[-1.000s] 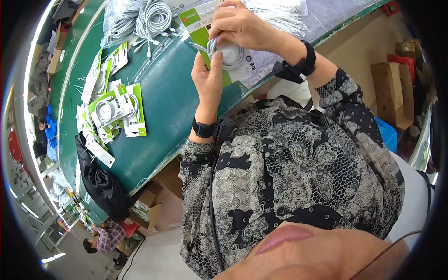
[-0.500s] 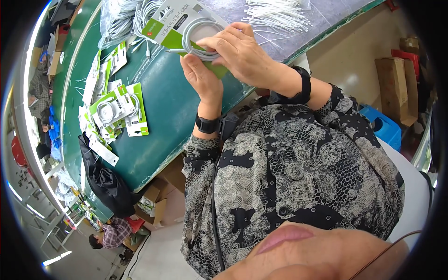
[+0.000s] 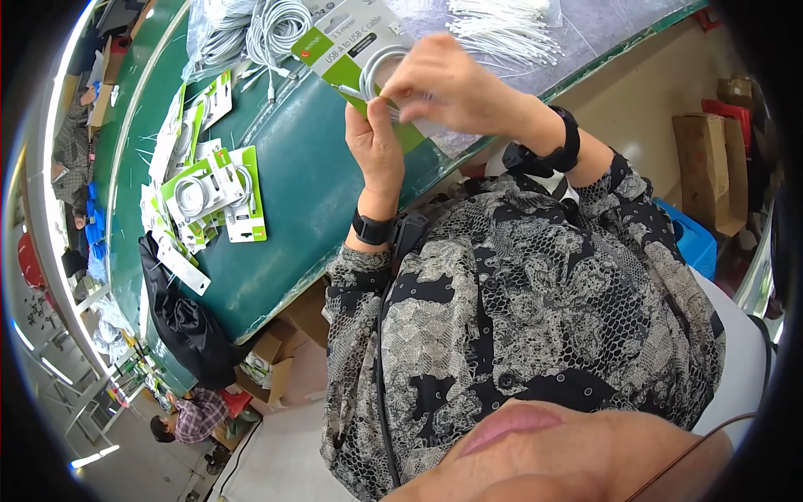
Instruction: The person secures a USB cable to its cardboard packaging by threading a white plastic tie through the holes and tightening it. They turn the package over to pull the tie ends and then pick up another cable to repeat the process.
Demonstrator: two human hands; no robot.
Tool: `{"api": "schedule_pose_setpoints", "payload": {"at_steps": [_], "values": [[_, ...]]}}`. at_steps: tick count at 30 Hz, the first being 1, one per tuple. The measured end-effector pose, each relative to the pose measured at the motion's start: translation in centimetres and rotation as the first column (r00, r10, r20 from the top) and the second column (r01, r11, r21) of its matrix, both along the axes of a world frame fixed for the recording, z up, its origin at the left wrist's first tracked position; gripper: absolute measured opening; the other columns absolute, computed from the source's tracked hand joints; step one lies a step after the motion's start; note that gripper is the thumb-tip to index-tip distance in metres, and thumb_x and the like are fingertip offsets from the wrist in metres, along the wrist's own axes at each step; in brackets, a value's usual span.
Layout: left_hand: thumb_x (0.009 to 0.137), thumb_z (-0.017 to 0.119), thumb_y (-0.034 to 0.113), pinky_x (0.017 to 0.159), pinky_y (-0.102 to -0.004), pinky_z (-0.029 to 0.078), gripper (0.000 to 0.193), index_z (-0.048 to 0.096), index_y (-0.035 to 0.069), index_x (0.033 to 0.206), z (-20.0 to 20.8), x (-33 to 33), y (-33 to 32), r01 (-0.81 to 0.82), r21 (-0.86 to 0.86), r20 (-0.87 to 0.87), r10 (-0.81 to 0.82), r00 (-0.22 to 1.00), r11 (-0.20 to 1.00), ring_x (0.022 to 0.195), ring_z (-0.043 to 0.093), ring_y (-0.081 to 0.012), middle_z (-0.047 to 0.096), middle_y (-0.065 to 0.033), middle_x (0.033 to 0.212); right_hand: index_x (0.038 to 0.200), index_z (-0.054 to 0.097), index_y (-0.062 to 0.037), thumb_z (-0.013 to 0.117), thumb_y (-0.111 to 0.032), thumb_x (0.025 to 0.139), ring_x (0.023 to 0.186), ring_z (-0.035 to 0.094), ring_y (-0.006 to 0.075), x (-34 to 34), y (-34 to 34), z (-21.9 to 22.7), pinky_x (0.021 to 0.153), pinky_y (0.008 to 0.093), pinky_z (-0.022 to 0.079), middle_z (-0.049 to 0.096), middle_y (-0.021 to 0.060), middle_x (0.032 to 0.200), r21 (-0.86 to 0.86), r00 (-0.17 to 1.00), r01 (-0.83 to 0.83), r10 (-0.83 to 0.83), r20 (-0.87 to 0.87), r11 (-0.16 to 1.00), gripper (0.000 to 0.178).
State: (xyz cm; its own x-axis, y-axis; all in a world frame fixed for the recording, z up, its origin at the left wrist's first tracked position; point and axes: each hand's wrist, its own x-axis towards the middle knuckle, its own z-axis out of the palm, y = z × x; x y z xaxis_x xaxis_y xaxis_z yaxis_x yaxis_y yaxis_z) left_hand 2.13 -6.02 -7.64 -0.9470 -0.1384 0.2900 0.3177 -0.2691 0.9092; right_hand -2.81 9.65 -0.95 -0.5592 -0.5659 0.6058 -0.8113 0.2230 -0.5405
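Observation:
A grey cable [image 3: 374,77] lies coiled against a white and green hanging card [image 3: 355,43] above the table. My left hand [image 3: 376,149] grips the card's lower edge and the coil, thumb on the front. At the coil's right side is my right hand [image 3: 456,88], slightly blurred, with fingers bent inward. Whatever its fingertips pinch is too small and smeared to make out. To the left lie several carded cables [image 3: 196,194] in a loose pile. Behind the held card are bundles of loose grey cable [image 3: 278,32].
A heap of white cable ties [image 3: 506,29] lies on the far right of the green table [image 3: 293,180]. Black fabric [image 3: 191,322] hangs over the table's left front edge. Cardboard boxes [image 3: 711,171] stand at right; another person [image 3: 196,416] sits far left.
The card and coil have shifted a little to the right. My right hand has lifted off the front of the coil, moved right, and its fingers have curled.

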Motion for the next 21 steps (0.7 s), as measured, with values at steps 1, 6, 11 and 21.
{"api": "schedule_pose_setpoints", "payload": {"at_steps": [1,6,11,21], "values": [[0.100,0.046,0.021,0.086,-0.0266,0.045,0.031,0.047,0.001,0.123,0.1,0.1,0.1,0.002,0.000,0.000,-0.002,1.000,1.000,0.099,0.055,-0.0120,0.057,-0.0054,0.113,0.098,0.061,-0.0068,0.068,-0.009,0.079,0.081,0.055,0.0196,-0.5,0.3,0.9,0.085,0.0335,0.038,0.056,0.0041,0.083,-0.046,0.990,0.075,-0.080,-0.116,0.996,0.020],[0.098,0.048,0.019,0.082,-0.0248,0.045,0.029,0.051,-0.001,0.120,0.9,0.8,0.6,-0.024,-0.016,0.041,0.024,0.999,1.000,0.093,0.055,-0.0103,0.060,-0.0043,0.106,0.085,0.061,-0.0121,0.067,-0.012,0.076,0.089,0.052,0.0219,-1.3,0.0,3.4,0.087,0.0377,0.034,0.056,0.0028,0.087,-0.132,0.994,0.024,-0.038,-0.106,0.991,0.010],[0.096,0.052,0.017,0.072,-0.0239,0.045,0.024,0.057,-0.001,0.111,1.0,0.9,0.7,-0.044,-0.135,0.115,0.060,0.992,0.990,0.080,0.054,-0.0086,0.062,-0.0030,0.092,0.087,0.062,-0.0122,0.068,-0.014,0.074,0.089,0.051,0.0225,-3.1,0.8,1.3,0.086,0.0379,0.034,0.056,0.0025,0.087,-0.029,0.994,-0.084,0.081,-0.079,0.996,0.015],[0.086,0.064,0.010,0.055,-0.0288,0.044,0.010,0.059,0.002,0.089,2.1,-0.4,0.3,-0.265,-0.636,-0.160,0.212,0.964,0.725,0.057,0.053,-0.0166,0.057,-0.0104,0.070,0.083,0.064,-0.0107,0.066,-0.024,0.080,0.092,0.054,0.0207,-1.9,-1.6,0.0,0.087,0.0368,0.034,0.058,0.0007,0.083,0.116,0.952,0.273,-0.250,-0.178,0.955,0.014]]}}
